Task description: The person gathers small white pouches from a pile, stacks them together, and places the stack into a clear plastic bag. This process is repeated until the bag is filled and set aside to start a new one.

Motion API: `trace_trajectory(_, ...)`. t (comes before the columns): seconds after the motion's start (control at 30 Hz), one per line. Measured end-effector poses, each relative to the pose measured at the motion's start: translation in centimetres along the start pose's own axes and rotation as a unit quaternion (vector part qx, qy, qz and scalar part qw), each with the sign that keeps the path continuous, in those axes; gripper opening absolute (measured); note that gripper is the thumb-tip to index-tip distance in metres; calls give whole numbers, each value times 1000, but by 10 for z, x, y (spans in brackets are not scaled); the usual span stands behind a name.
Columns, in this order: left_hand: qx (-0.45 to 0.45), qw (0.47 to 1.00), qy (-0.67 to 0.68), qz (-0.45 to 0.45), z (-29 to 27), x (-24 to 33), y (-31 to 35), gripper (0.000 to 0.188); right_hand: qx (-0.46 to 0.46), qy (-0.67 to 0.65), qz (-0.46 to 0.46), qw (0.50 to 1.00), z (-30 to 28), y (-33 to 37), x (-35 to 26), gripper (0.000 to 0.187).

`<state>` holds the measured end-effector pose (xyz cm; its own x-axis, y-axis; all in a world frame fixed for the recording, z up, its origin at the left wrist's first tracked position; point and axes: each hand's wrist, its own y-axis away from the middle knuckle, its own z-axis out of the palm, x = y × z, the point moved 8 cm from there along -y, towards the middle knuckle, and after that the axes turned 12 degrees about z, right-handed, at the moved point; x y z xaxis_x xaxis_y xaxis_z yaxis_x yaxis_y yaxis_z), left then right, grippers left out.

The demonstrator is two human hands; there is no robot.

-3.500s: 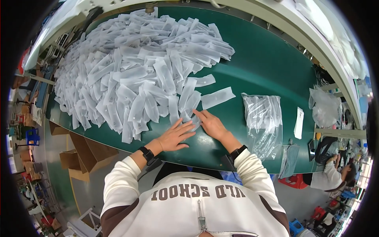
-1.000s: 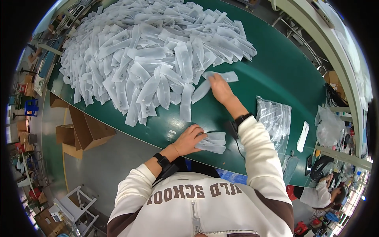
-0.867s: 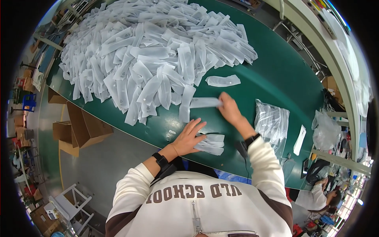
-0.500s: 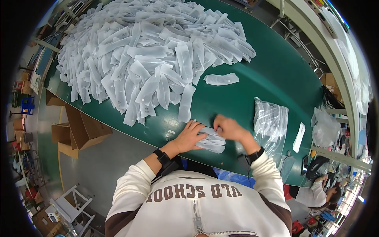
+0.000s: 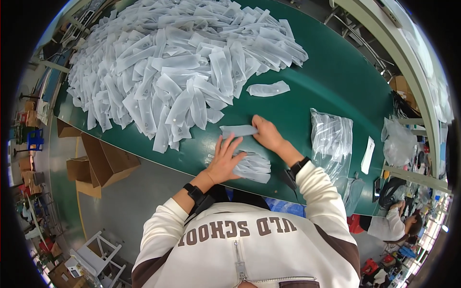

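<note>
My right hand (image 5: 267,135) pinches the right end of a narrow frosted plastic pouch (image 5: 242,130), which lies crosswise just above the table. Spread fingers of my left hand (image 5: 222,161) reach toward that pouch's lower edge, the tips at or close to it. The left thumb rests against the left end of a small stack of similar pouches (image 5: 254,168), set near the table's front edge. Beyond both hands a large heap of loose frosted pouches (image 5: 177,62) covers the far left. One single pouch (image 5: 269,89) lies apart, to the right of the heap.
On the green table (image 5: 331,81), a clear bag packed with pouches (image 5: 331,139) lies to the right, with a white strip (image 5: 368,155) beyond it. Open cardboard boxes (image 5: 108,161) stand on the floor at left. At far right a co-worker (image 5: 391,223) sits.
The pouch that lay left of the stack, below the heap, is gone from there. My right hand has moved up and left and now holds a pouch. My left fingers have spread.
</note>
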<state>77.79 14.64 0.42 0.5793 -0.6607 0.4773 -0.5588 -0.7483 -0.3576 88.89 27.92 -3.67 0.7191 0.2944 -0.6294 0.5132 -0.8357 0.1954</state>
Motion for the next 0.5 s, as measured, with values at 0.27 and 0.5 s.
trace_trajectory(0.27, -38, 994, 101, 27, 31, -34, -11, 76, -52, 9, 62, 997, 2, 67, 21, 34)
trace_trajectory(0.5, 23, 986, 161, 35, 36, -31, -18, 59, 35, 133, -52, 989, 19, 109, -32, 103)
